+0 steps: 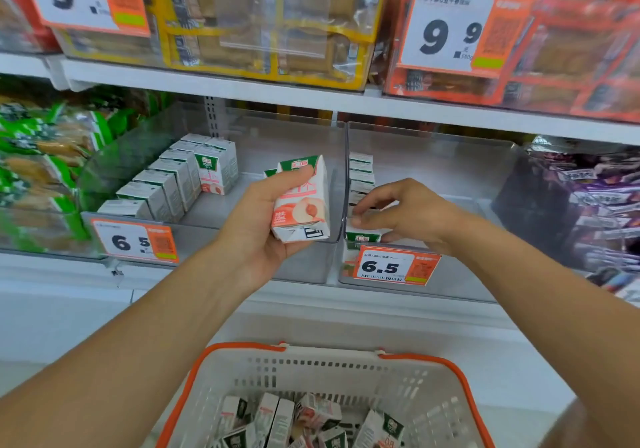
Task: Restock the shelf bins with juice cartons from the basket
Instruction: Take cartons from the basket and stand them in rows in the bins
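While gripping white-and-pink peach juice cartons (300, 201) in left hand (256, 226) before clear plastic left bin (304, 264), apparently pinching front green-topped carton (362, 238) in right bin (460, 274) with right hand (408, 215); more cartons in near white-and-orange basket (346, 364).

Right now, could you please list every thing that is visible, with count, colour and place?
held cartons: at least two, white, pink and green, in left hand
left bin: one, clear, carton row at its left side
right bin: one, clear, carton row at its left wall
price tags 6.5: two, orange-white, on bin fronts
basket: one, white with orange rim, below, loose cartons inside
snack packs: several, yellow and orange, upper shelf
left hand: grips cartons
right hand: fingers on front carton in right bin
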